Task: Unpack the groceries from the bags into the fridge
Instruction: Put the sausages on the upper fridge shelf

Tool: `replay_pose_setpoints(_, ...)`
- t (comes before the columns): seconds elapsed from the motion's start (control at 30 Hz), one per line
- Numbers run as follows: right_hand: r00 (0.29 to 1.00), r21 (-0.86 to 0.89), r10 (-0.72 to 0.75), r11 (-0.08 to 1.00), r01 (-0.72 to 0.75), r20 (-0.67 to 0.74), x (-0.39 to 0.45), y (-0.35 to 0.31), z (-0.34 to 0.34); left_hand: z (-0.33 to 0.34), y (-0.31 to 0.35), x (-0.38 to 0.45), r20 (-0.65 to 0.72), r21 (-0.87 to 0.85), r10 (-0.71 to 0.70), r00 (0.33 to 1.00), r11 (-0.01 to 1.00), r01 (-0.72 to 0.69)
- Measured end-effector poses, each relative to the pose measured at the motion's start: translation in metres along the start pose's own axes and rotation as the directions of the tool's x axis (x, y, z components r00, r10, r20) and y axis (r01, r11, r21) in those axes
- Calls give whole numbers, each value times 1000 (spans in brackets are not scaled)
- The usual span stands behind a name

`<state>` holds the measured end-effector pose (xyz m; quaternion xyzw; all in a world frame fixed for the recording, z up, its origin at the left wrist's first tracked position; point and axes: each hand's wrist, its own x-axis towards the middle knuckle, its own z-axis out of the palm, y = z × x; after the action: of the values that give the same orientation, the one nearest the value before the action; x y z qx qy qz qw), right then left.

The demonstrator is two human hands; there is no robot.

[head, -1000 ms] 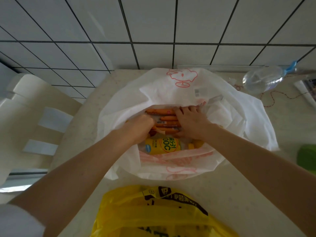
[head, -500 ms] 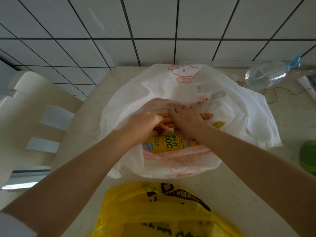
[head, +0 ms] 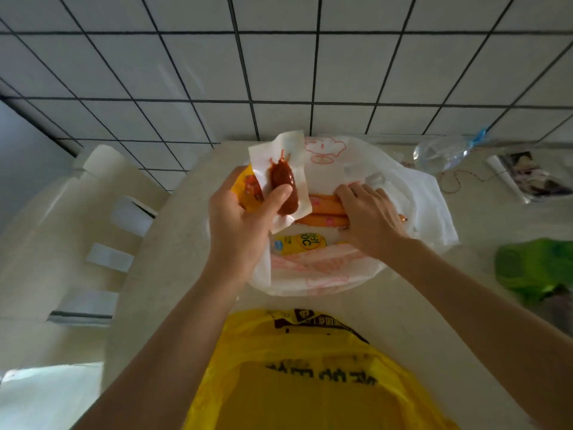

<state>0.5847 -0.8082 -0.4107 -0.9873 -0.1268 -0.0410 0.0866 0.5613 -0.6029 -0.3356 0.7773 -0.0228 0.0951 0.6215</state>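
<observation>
Sausages (head: 322, 209) in orange casings lie in the mouth of the white bag (head: 412, 193) on the worktop (head: 173, 231), and my right hand (head: 369, 218) rests flat over them, fingers spread and curling at the far side; I cannot tell if it has truly closed on them yet. My left hand (head: 240, 221) is raised above the bag's near-left edge, pinching two packets between thumb and fingers: a clear vacuum pouch (head: 283, 184) with a dark red piece of meat inside, and a yellow packet (head: 248, 190) tucked behind it. A bottle with a yellow label (head: 299, 243) lies lower in the bag, just below the sausages. A yellow bag (head: 310, 373) sits nearest me, apparently not yet unpacked.

I judge the pouch light and floppy, its film slick, so the thumb belongs on the firm meat, not the loose flap. The sausages look smooth, round and inclined to roll apart; I would wrap them as a bundle around the middle. The bottle should be heaviest and stiffest, best taken around its body.
</observation>
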Motion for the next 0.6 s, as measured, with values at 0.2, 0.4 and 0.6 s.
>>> replay_pose_setpoints(0.2,994,-20,-3,1000,1,-110,-43,-53,-27,-52,20,-52,-88,-244,-255,963,943,227)
replay_pose_setpoints(0.4,965,229,199,945,-235,170,-95,-109,-37,-102,17,-129,-103,-390,-467,878,831,396)
replay_pose_setpoints(0.6,840,636,231,564,-527,491,-163,-183,-53,-156,8,-228,-56,-526,-615,787,688,500)
